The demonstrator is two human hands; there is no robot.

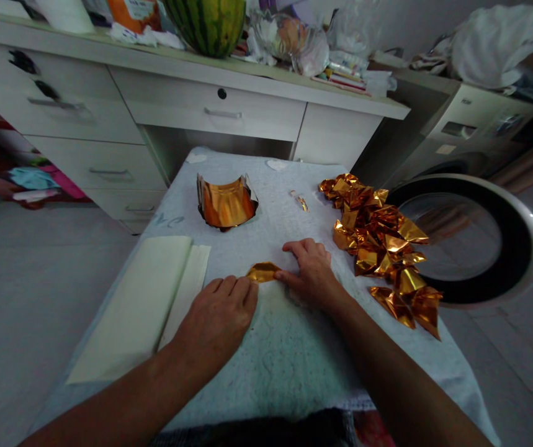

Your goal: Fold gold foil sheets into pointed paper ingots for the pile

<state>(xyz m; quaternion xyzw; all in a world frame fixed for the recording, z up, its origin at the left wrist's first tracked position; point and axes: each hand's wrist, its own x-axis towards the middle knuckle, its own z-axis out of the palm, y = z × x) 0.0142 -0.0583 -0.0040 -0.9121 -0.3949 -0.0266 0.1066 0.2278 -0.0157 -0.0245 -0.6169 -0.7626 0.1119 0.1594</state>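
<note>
A small piece of gold foil paper (263, 272) lies on the cloth-covered table between my hands. My left hand (226, 307) is closed at its left end, fingertips pressed on it. At its right end, the thumb of my right hand (310, 273) touches the foil, while the index finger stretches out apart above the cloth. A curved stack of gold foil sheets (228, 203) stands farther back, left of centre. On the right lies a heap of folded gold foil pieces (380, 233).
Pale paper sheets (131, 310) lie at the table's left. Small gold scraps (300, 200) are near the back. Behind stands a white drawer unit (219, 112) with a watermelon (208, 25) on top. An open washing machine door (461, 239) adjoins the table's right side.
</note>
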